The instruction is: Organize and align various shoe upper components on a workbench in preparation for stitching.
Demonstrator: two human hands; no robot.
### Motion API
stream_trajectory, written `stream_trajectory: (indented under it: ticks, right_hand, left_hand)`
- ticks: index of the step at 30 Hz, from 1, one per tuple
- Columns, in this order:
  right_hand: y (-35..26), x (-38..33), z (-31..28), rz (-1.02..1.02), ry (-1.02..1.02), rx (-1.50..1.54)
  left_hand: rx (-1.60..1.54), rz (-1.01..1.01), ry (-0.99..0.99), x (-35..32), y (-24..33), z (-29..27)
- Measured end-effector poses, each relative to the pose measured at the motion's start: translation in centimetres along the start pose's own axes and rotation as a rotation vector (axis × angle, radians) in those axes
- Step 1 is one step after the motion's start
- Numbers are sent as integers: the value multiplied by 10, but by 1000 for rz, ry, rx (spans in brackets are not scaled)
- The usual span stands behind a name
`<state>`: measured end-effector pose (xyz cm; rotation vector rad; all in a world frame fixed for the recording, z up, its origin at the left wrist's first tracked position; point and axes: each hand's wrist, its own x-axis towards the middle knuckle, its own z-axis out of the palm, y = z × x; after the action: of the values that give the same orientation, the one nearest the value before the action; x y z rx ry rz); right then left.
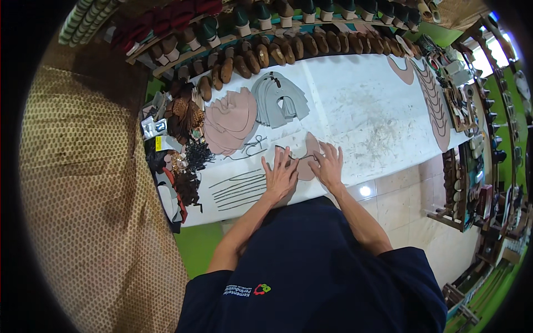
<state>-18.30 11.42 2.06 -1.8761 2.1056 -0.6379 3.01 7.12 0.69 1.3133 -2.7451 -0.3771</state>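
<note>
Pale tiled floor (408, 202) (one bright glare spot), green walls (444, 34), shoe-lined shelves (288, 22).

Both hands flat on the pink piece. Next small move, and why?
Probably smooth outward with the fingers: the left hand and right hand both press flat on the pink piece on the white table, neither gripping it.
</note>
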Motion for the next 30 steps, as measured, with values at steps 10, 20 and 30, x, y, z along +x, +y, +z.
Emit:
stream_trajectory:
  ticks: [10,20,30]
  right_hand:
    - [12,-5,0,44,46,-157]
    - [22,2,-8,-151,-47,-59]
    - [59,56,-28,-349,-161,-13]
  left_hand:
    - [-76,-13,-9,-2,0,2]
    - [-125,-21,56,-1,-2,8]
    - [-106,-136,-20,-7,6,11]
